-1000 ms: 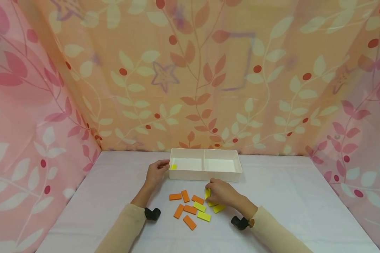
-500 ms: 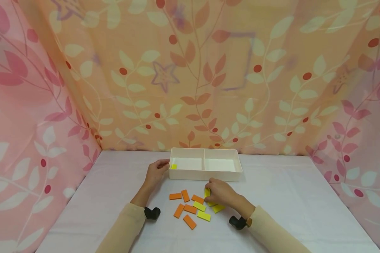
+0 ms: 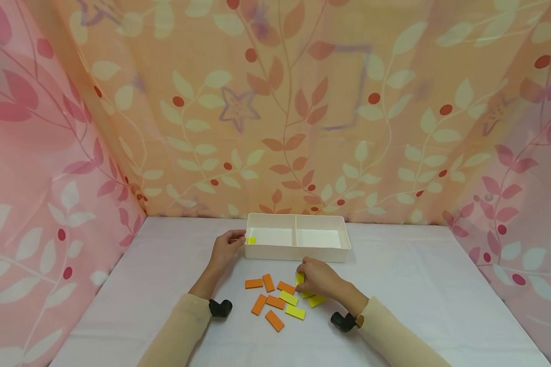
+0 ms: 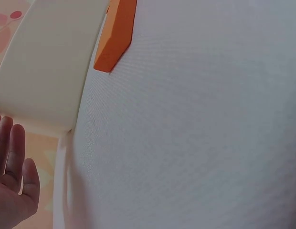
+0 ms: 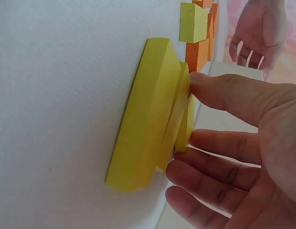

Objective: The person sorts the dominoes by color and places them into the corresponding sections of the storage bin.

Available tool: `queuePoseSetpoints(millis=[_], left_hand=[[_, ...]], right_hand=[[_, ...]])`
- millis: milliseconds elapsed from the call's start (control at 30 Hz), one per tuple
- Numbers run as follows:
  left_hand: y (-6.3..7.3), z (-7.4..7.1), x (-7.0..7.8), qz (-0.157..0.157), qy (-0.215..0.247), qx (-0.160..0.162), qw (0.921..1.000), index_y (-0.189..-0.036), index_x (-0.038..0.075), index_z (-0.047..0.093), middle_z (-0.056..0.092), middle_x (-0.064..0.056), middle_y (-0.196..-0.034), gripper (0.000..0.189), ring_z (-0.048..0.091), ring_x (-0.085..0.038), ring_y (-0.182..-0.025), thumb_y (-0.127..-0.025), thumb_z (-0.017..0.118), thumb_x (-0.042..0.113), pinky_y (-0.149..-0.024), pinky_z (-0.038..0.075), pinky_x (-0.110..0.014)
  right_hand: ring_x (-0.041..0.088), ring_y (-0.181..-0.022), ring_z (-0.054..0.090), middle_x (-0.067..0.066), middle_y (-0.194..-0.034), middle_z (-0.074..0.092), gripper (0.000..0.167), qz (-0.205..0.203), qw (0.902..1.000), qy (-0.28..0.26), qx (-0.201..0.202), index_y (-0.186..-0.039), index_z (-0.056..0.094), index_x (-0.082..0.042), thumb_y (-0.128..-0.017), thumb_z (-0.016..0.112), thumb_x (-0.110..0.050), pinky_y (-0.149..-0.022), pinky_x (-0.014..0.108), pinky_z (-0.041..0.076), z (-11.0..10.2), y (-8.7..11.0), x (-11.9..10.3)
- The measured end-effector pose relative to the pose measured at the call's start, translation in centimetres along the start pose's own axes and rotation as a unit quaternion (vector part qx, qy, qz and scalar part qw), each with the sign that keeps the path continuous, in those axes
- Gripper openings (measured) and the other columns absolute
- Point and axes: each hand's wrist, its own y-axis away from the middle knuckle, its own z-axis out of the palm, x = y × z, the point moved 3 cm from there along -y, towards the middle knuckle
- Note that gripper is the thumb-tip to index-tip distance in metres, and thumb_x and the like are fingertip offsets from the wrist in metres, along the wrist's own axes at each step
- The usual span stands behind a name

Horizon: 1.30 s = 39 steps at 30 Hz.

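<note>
In the head view my right hand (image 3: pixel 322 279) is over the right side of a loose group of flat blocks. Its thumb and index finger pinch a yellow block (image 5: pixel 185 125) by its ends, seen close up in the right wrist view. Another yellow block (image 5: pixel 143 117) lies flat on the cloth just beside those fingers. My left hand (image 3: pixel 225 251) is at the left end of a white two-compartment box (image 3: pixel 298 253), its fingertips right at the wall. The left wrist view shows those fingers (image 4: pixel 15 148) extended and loosely spread.
Several orange blocks (image 3: pixel 274 321) and more yellow blocks (image 3: pixel 295 312) lie on the white-clothed table (image 3: pixel 165 285) in front of the box. One yellow block (image 3: pixel 252 240) is inside the left compartment, at its left wall. Patterned curtains (image 3: pixel 284 102) enclose the back and sides.
My right wrist has shifted very slightly left, with the fingers staying at the same yellow block. The left hand keeps its place beside the box.
</note>
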Motion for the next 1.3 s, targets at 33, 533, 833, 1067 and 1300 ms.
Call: queuePoseSetpoints(millis=[33, 533, 833, 1067, 1300], left_hand=[[-0.05, 0.01, -0.02, 0.001, 0.0, 0.001, 1.0, -0.124, 0.004, 0.065, 0.065, -0.015, -0.116, 0.031, 0.057, -0.024, -0.099, -0.095, 0.062, 0.015, -0.078, 0.047, -0.021], [-0.06, 0.02, 0.1, 0.008, -0.005, 0.001, 1.0, -0.122, 0.003, 0.065, 0.065, -0.016, -0.115, 0.03, 0.058, -0.025, -0.1, -0.094, 0.063, 0.014, -0.077, 0.048, -0.021], [-0.02, -0.02, 0.1, 0.003, -0.006, -0.001, 1.0, -0.123, 0.004, 0.064, 0.065, -0.015, -0.116, 0.031, 0.058, -0.025, -0.1, -0.095, 0.063, 0.016, -0.08, 0.049, -0.022], [-0.13, 0.01, 0.0, 0.009, 0.003, -0.001, 1.0, -0.122, 0.003, 0.065, 0.065, -0.016, -0.116, 0.03, 0.058, -0.025, -0.1, -0.094, 0.063, 0.014, -0.077, 0.048, -0.019], [0.01, 0.06, -0.03, 0.009, 0.0, 0.001, 1.0, -0.122, 0.002, 0.065, 0.065, -0.017, -0.117, 0.029, 0.058, -0.025, -0.1, -0.094, 0.062, 0.012, -0.076, 0.047, -0.019]], right_hand=[[0.012, -0.073, 0.047, -0.002, -0.087, 0.055, 0.042, 0.0, 1.0, 0.0, 0.0, -0.108, 0.073, -0.006, -0.077, 0.082, -0.033, -0.064, 0.021, 0.041, 0.0, -0.03, 0.0], [0.012, -0.074, 0.047, -0.002, -0.087, 0.054, 0.043, 0.003, 1.0, -0.006, -0.002, -0.108, 0.073, -0.007, -0.076, 0.082, -0.034, -0.063, 0.021, 0.04, 0.1, -0.08, 0.15], [0.013, -0.074, 0.047, -0.002, -0.086, 0.054, 0.043, 0.003, 1.0, -0.007, -0.002, -0.108, 0.073, -0.006, -0.076, 0.082, -0.033, -0.063, 0.021, 0.04, 0.1, -0.11, 0.12], [0.012, -0.074, 0.047, -0.002, -0.087, 0.054, 0.044, 0.009, 0.9999, -0.01, -0.006, -0.109, 0.072, -0.007, -0.076, 0.082, -0.034, -0.064, 0.022, 0.041, 0.14, -0.22, 0.33], [0.012, -0.074, 0.047, -0.002, -0.087, 0.055, 0.044, -0.003, 1.0, -0.004, -0.003, -0.108, 0.073, -0.007, -0.076, 0.082, -0.036, -0.065, 0.021, 0.042, 0.26, -0.23, 0.5]])
